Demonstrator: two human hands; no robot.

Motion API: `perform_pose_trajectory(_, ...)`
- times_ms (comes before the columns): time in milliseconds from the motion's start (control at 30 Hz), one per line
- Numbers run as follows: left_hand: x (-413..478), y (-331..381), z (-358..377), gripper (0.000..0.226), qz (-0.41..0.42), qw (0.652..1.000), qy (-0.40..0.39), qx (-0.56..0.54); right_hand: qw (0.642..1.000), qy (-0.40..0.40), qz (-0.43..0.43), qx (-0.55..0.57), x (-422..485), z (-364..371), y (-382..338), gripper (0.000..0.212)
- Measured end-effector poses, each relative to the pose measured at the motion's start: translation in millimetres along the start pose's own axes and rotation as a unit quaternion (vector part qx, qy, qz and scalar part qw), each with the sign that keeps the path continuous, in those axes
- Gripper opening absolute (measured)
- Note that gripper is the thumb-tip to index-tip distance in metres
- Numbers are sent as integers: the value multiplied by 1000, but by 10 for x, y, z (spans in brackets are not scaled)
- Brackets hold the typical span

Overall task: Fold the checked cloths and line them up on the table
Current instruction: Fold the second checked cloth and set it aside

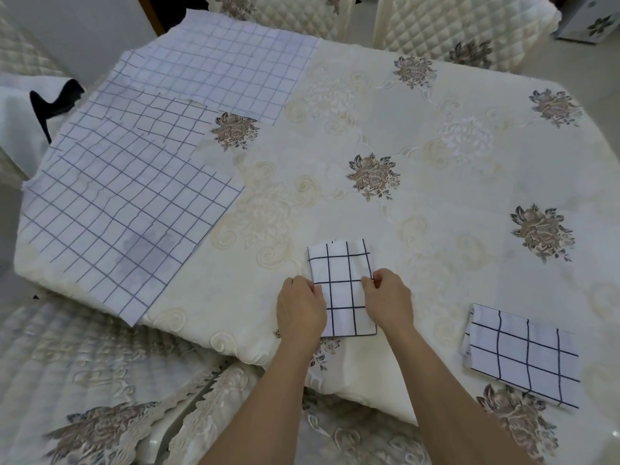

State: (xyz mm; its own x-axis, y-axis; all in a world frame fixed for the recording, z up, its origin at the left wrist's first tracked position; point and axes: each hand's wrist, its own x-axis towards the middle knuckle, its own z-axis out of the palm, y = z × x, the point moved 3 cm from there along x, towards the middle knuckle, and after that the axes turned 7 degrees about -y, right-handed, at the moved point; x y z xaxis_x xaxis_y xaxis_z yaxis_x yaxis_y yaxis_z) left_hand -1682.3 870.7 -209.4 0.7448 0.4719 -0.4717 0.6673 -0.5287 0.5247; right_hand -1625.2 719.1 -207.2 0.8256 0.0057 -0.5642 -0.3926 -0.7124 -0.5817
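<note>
Near the worktop's [446, 203] near edge, your left hand [300, 308] and right hand [389, 298] pinch opposite sides of the folded checked cloth [342, 290], each grip holding it; a second folded cloth [523, 354] lies toward the near right corner.

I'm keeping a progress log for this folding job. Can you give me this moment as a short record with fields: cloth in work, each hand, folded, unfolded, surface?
cloth in work: narrow checked cloth, part-folded, flat near the table's front edge
left hand: left hand pinches its left edge
right hand: right hand pinches its right edge
folded: one folded cloth to the right, apart from the one in work
unfolded: overlapping checked cloths spread flat on the left side; count unclear
surface: embroidered tablecloth
</note>
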Motion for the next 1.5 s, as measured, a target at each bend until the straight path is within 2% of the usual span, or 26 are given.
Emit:
perform_pose_trajectory(133, -32, -56, -74, 14, -10, 987, -32, -155, 994, -28, -28, 102, -34, -28, 21, 15)
perform_pose_trajectory(267, -38, -114, -132, 17, -75, 922, -95, -369, 982, -17, -24, 186, -83, -39, 71, 17)
perform_pose_trajectory(367, -92, -79, -203, 18, -81, 895, -110, -424, 976, -9, -23, 216, -175, -64, 47, 17)
perform_pose_trajectory(500, -208, -2, -299, 14, -67, 888, -114, -439, 965, -2, -20, 261, -336, -111, -12, 18)
perform_pose_trajectory(733, -421, 142, -444, 12, 6, 908, -126, -400, 954, 49, -12, 296, -683, -275, -57, 20)
perform_pose_trajectory(867, -474, 283, -371, 11, 44, 904, -177, -387, 940, 112, 10, 323, -934, -434, 36, 22)
perform_pose_trajectory(1000, -606, 507, -229, 22, 68, 894, -240, -371, 925, 172, 22, 339, -1220, -659, 200, 25)
perform_pose_trajectory(1167, -848, 821, -7, 13, 84, 877, -306, -362, 900, 240, 41, 362, -1549, -973, 442, 23)
perform_pose_trajectory(1500, -1543, 1423, 622, 16, 137, 858, -384, -313, 842, 332, 74, 419, -1955, -1488, 1279, 27)
